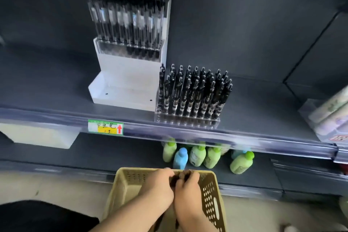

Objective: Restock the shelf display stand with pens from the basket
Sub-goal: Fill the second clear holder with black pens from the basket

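So starting at the far left, a pale bin point(39, 135) hangs under the shelf point(56, 88) edge, and a dark patch point(43, 216) fills the bottom corner, can't tell what it is. A green and yellow price tag point(105, 127) with a red arrow sits on the shelf's front rail. Right above it is the white stand point(128, 77), upper tiers packed with upright pens, pretty blurry, and its front tray is bare. Touching the stand's right side is a clear rack point(186, 119) full of black pens point(194, 90) standing tilted back.

Down below, a tan perforated basket point(211, 190) sits in front of the lower shelf. Both hands are over it, pressed against each other. The left hand point(160, 188) is curled closed, the right hand point(188, 192) is curled too, and together they're clutching a dark bundle point(176, 180) between the fingers. It looks like pens but it's too hidden to be sure.

Behind the basket on the lower shelf there's a cluster of green bottles point(197, 154) with one blue bottle point(180, 158) in front. Far right on the upper shelf, some pastel packs point(331, 117) stick into view.
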`<state>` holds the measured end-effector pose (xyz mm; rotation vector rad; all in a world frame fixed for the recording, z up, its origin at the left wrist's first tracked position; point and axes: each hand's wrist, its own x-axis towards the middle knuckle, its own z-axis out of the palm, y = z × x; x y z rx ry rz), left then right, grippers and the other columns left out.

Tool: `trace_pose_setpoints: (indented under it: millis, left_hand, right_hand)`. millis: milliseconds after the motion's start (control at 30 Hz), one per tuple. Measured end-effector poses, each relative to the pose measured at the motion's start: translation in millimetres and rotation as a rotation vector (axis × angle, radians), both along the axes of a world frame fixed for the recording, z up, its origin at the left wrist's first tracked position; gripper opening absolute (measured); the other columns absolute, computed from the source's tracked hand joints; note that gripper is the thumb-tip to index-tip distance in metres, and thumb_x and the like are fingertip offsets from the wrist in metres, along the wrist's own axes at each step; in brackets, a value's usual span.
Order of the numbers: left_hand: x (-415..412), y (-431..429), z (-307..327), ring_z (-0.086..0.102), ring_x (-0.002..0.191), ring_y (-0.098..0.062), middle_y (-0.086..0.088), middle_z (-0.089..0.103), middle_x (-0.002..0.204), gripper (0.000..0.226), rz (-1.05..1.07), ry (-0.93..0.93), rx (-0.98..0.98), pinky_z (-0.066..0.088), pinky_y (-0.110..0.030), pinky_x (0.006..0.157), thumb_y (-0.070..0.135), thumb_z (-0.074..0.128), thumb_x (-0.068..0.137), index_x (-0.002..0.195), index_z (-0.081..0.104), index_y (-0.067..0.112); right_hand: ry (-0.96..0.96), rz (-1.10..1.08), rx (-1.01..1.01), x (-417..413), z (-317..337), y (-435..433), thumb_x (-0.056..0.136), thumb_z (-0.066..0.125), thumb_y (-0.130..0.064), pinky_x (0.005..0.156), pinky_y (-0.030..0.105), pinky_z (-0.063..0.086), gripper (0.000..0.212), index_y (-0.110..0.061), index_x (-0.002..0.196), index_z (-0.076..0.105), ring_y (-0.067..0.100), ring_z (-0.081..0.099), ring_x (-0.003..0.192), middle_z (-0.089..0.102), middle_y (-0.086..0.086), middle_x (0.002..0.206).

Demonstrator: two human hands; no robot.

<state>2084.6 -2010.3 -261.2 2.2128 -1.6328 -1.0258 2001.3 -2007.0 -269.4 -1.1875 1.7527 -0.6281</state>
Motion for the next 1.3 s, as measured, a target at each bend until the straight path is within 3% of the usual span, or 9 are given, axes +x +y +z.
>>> trace_pose_setpoints:
  millis: [133,200,267,333,500,600,733,933,1300]
  left_hand:
    - [25.1,-1.9,68.4,0.06,0.073,-0.002,0.015,0.061,0.071,0.014,0.022,0.114,-0.239,0.045,-0.016,0.063,0.034,0.067,0.082,0.075,0.056,0.03]
    - [42.4,-3.5,97.5,0.059,0.07,0.005,0.017,0.062,0.071,0.014,0.099,0.199,-0.37,0.05,-0.013,0.067,0.032,0.071,0.08,0.074,0.058,0.033]
    - [59.4,-9.7,117.3,0.065,0.071,-0.003,0.012,0.068,0.071,0.011,0.207,0.286,-0.48,0.057,-0.029,0.071,0.029,0.074,0.077,0.073,0.063,0.029]
    - [76.5,-19.0,136.6,0.067,0.072,-0.007,0.011,0.07,0.073,0.01,0.294,0.312,-0.562,0.056,-0.033,0.072,0.029,0.075,0.076,0.074,0.065,0.026]
    - [99.2,-50.0,161.8,0.065,0.078,-0.004,0.011,0.07,0.077,0.02,0.408,0.362,-0.678,0.052,-0.028,0.075,0.034,0.08,0.067,0.079,0.067,0.026]
    - [101.5,-68.3,160.8,0.063,0.076,0.005,0.017,0.069,0.076,0.024,0.371,0.364,-0.703,0.046,-0.017,0.07,0.036,0.082,0.063,0.079,0.064,0.033]
    - [99.8,-85.7,159.0,0.06,0.075,0.014,0.03,0.066,0.078,0.027,0.351,0.352,-0.761,0.041,-0.008,0.066,0.04,0.082,0.06,0.08,0.064,0.041]
    - [90.4,-98.0,155.3,0.058,0.076,0.014,0.039,0.06,0.081,0.028,0.339,0.318,-0.801,0.042,0.0,0.065,0.043,0.082,0.057,0.076,0.062,0.039]
    - [91.9,-92.4,158.4,0.061,0.076,0.01,0.031,0.064,0.082,0.03,0.384,0.396,-0.903,0.045,-0.004,0.065,0.035,0.082,0.056,0.076,0.059,0.038]
  right_hand:
    - [-0.127,-0.04,-0.304,11.0,48.6,-4.9,0.098,0.038,-0.024,0.067,0.021,0.042,0.009,-0.028,0.096,0.046,0.015,0.059,0.081,0.062,0.001,0.09]
    - [-0.164,0.028,-0.453,12.8,78.5,-9.5,0.097,0.038,-0.029,0.081,0.025,0.047,0.014,-0.037,0.098,0.049,0.014,0.058,0.092,0.06,-0.002,0.096]
    - [-0.16,0.099,-0.578,10.5,109.8,-15.2,0.097,0.036,-0.031,0.093,0.02,0.042,0.02,-0.041,0.106,0.051,0.002,0.053,0.102,0.056,-0.008,0.106]
    - [-0.155,0.166,-0.67,7.5,144.0,-23.9,0.097,0.034,-0.031,0.092,0.007,0.033,0.023,-0.045,0.106,0.051,-0.008,0.046,0.107,0.051,-0.02,0.11]
    - [-0.267,0.191,-0.781,7.6,218.4,-57.3,0.098,0.036,-0.042,0.08,0.014,0.04,0.025,-0.046,0.109,0.058,-0.005,0.052,0.088,0.055,-0.016,0.098]
    - [-0.587,0.166,-0.781,15.6,241.2,-84.1,0.092,0.049,-0.037,0.076,0.023,0.045,0.022,-0.035,0.107,0.066,0.0,0.057,0.073,0.06,-0.011,0.079]
    - [-0.929,0.174,-0.78,25.2,251.6,-116.4,0.073,0.055,-0.03,0.082,0.026,0.049,0.03,-0.018,0.098,0.068,0.007,0.063,0.079,0.067,-0.004,0.076]
    - [-0.57,0.253,-0.778,33.0,238.8,-143.9,0.067,0.065,-0.036,0.068,0.011,0.049,0.018,-0.028,0.08,0.075,-0.004,0.065,0.08,0.073,-0.013,0.087]
    - [0.077,0.442,-0.738,40.9,217.2,-154.3,0.083,0.068,-0.027,0.069,-0.002,0.041,0.012,-0.033,0.094,0.067,-0.011,0.055,0.082,0.062,-0.02,0.076]
